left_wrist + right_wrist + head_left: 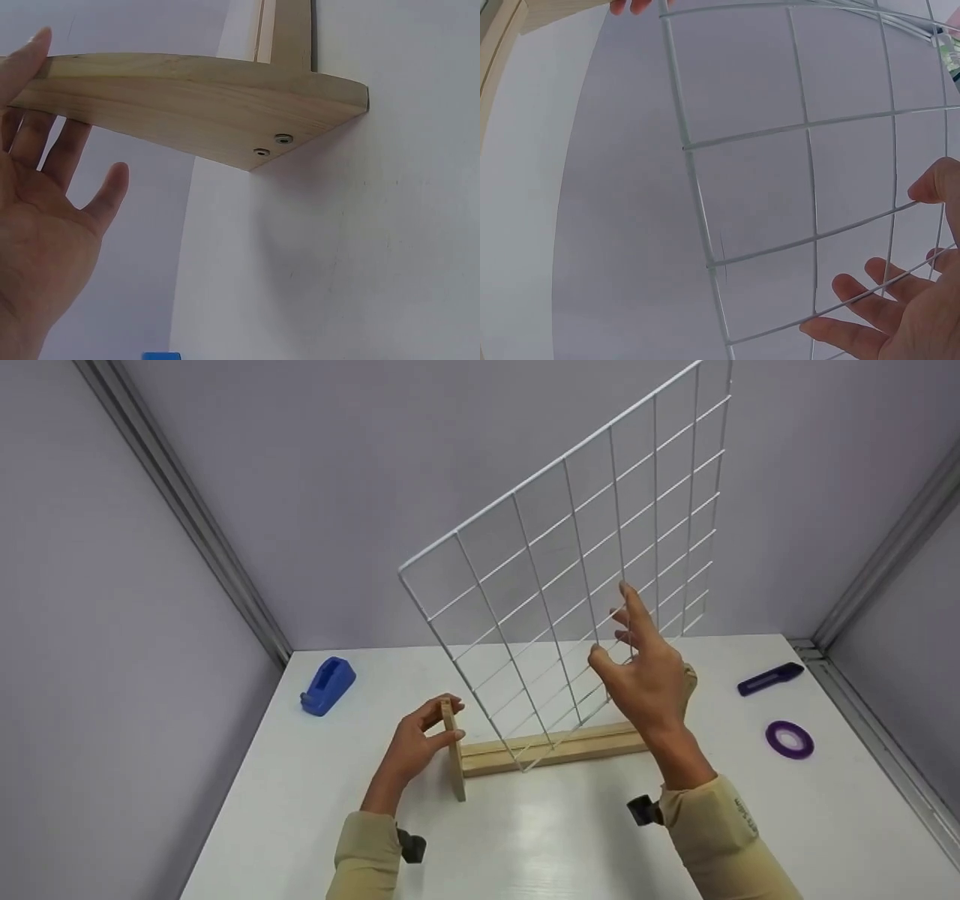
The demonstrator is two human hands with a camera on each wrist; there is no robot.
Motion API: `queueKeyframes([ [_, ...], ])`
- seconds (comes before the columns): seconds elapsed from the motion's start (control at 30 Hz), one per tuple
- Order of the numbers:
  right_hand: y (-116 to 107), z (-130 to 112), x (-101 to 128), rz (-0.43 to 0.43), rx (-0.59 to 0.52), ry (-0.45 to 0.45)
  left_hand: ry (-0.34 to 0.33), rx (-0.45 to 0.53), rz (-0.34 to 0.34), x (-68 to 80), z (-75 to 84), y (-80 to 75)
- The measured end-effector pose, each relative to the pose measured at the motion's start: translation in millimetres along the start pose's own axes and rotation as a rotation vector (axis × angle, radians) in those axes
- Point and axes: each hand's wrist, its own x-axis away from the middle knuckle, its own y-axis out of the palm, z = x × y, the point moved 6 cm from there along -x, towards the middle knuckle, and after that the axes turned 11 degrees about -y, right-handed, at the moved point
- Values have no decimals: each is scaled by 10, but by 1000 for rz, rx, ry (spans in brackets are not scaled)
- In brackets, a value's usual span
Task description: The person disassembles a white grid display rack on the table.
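A white wire grid panel (570, 547) stands tilted in the slot of a long wooden base (555, 750) on the white table (525, 840). My left hand (439, 721) is at the base's upright end board (453, 757), fingers straight, one fingertip touching its top edge (195, 105); the thumb (109, 191) stays off the wood. Two screws (271, 145) show in that board. My right hand (626, 645) is raised against the lower right of the grid (810, 187), its fingers (870, 289) relaxed and lying on the wires without curling round them.
A blue tape dispenser (328, 685) sits at the table's back left. A dark blue cutter (769, 679) and a purple tape roll (789, 739) lie at the right. Pale walls with metal rails close the table in on three sides.
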Motion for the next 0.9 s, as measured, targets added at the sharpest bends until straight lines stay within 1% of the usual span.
queueKeyframes([
  [0.07,-5,14,4,6,-2,-7,-1,4,24,24,-14,-9],
  [0.13,-7,29,6,8,-26,-10,3,13,45,45,-20,-19],
  [0.23,-14,60,18,3,-60,6,20,5,70,66,-34,-31],
  [0.3,-23,81,28,-4,-63,18,30,4,82,83,-44,-41],
  [0.37,-35,102,42,-15,-51,23,42,-2,96,102,-61,-47],
  [0.53,-92,169,77,-43,-11,19,47,0,143,159,-77,-59],
  [0.8,-197,337,131,-86,49,42,26,14,220,230,-97,-60],
  [0.9,-233,393,165,-89,71,41,20,19,248,259,-99,-60],
])
